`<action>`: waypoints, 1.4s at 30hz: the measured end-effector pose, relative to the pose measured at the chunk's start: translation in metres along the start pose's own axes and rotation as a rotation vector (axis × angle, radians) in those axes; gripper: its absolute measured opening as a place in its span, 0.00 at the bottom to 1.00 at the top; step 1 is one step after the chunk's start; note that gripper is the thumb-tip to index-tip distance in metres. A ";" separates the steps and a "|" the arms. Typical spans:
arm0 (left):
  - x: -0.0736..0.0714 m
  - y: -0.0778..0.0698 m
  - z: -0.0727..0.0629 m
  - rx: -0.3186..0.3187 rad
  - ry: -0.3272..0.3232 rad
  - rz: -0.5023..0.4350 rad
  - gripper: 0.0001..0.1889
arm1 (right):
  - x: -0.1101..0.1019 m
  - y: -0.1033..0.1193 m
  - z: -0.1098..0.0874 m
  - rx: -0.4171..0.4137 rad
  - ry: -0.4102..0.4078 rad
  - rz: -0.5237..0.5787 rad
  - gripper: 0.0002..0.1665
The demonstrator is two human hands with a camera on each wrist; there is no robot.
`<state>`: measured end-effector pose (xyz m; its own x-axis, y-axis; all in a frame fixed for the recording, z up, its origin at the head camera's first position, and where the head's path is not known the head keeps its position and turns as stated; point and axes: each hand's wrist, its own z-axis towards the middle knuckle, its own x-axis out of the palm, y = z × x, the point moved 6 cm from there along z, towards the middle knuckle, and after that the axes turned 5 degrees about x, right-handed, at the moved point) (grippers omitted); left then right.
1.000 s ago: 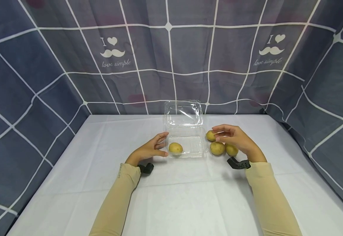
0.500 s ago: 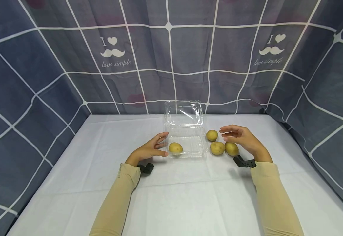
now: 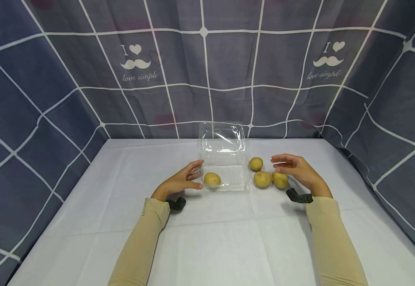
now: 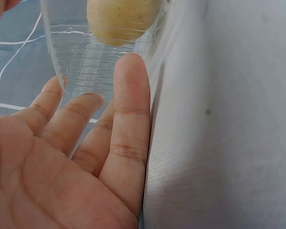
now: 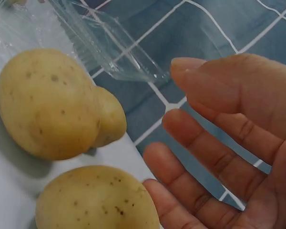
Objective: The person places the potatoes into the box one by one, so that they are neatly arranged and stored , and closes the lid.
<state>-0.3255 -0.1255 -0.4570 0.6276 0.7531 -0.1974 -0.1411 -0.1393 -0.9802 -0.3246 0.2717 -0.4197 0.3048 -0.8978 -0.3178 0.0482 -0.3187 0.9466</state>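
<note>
A clear plastic clamshell box lies with its lid raised at the back. One potato sits at the left end inside it. My left hand is against the box's left side, fingers extended and thumb near the front corner; in the left wrist view its fingertips reach the ribbed plastic wall. Right of the box sit a back potato, a front potato and a right-hand potato. Just above and right of these, my right hand hovers with loosely bent fingers, holding nothing.
A white cloth covers the table. Dark grey-blue checked curtains close in the back and both sides, and the raised lid stands close to the rear one. Each wrist carries a black camera mount, such as the right mount.
My right hand has drawn back to the right from over the back potato, which now shows in full. The left hand, box and potatoes stay where they were.
</note>
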 end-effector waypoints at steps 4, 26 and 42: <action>-0.001 0.001 0.000 -0.011 -0.007 0.005 0.53 | -0.005 -0.005 -0.002 0.010 -0.025 0.007 0.32; 0.000 0.000 0.001 -0.010 0.000 -0.001 0.53 | -0.020 -0.042 -0.007 0.108 0.020 0.041 0.38; -0.001 0.000 0.000 0.003 -0.004 0.003 0.52 | -0.016 -0.049 -0.014 0.010 0.164 0.105 0.38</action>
<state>-0.3265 -0.1259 -0.4567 0.6243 0.7550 -0.2005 -0.1457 -0.1396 -0.9794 -0.3183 0.3062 -0.4602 0.4588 -0.8650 -0.2032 -0.0015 -0.2295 0.9733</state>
